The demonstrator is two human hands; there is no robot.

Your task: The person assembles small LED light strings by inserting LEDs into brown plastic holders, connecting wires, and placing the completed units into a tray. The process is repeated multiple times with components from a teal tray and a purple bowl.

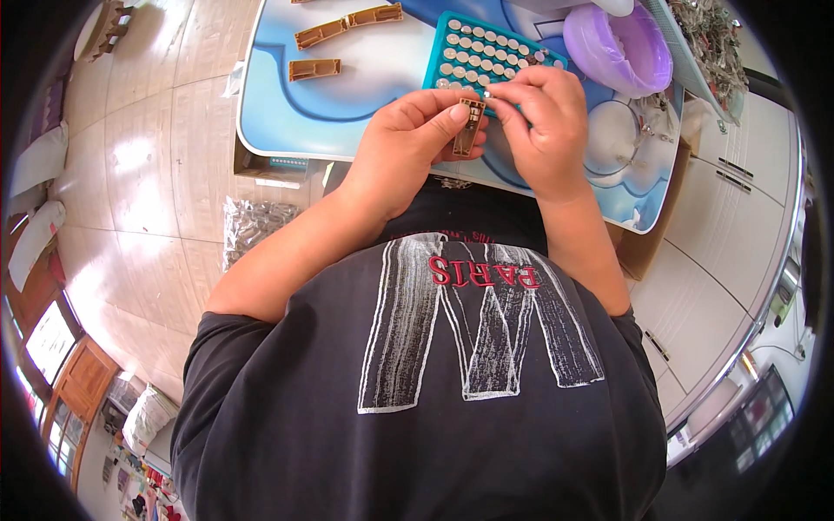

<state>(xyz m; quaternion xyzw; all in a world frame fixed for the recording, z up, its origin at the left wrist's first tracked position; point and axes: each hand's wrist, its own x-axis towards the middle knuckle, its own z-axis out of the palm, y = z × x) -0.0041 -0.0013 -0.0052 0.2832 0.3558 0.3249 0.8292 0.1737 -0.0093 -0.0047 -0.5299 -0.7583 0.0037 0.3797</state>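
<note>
My left hand (404, 143) grips a small brown hollow casing (466, 141) between thumb and fingers, with its open side turned up and small dark parts inside. Close beside its upper end, my right hand (549, 122) pinches a tiny whitish piece (488, 95), too small to name. Both hands are just over the near edge of a teal tray (432, 56) that holds rows of round whitish pieces (478, 45). Further left on the table lie another brown casing (314, 69) and a longer brown strip of casings (349, 25).
The blue-and-white table (347, 130) has a rounded left corner. A purple basket (599, 48) stands at the far right, beside a heap of shiny metallic-looking pieces (712, 43). A clear bag of parts (252, 227) is below the table's left edge. White cabinets (721, 234) line the right.
</note>
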